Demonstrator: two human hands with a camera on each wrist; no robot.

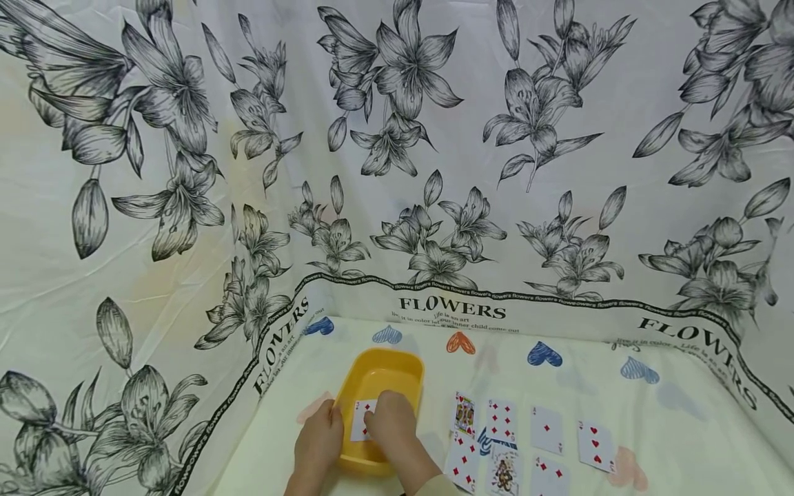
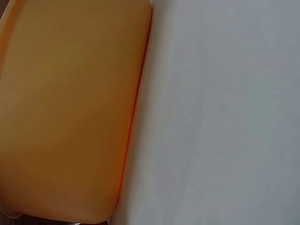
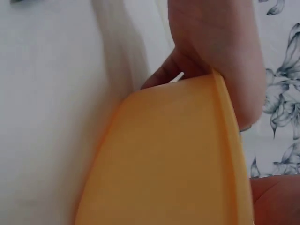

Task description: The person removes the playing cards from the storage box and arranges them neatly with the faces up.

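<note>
A yellow plastic tray [image 1: 413,368] with raised walls stands on the cloth-covered surface in the head view. My left hand [image 1: 319,437] grips its left wall near the front. Over the tray, my right hand [image 1: 395,421] holds a playing card [image 1: 360,428] with red diamonds, its thumb on the card's face; the fingers behind are hidden. The tray's outer wall [image 2: 70,108] fills much of the left wrist view, where no hand shows clearly. In the right wrist view, a hand [image 3: 220,51] is at the rim of the tray [image 3: 164,154].
To the tray's right, face-up cards lie in two rows, among them a king [image 1: 464,413], a six of diamonds [image 1: 501,420], a five of diamonds [image 1: 462,460] and a joker-like card [image 1: 505,470]. A flower-printed curtain [image 1: 471,151] encloses the back and left.
</note>
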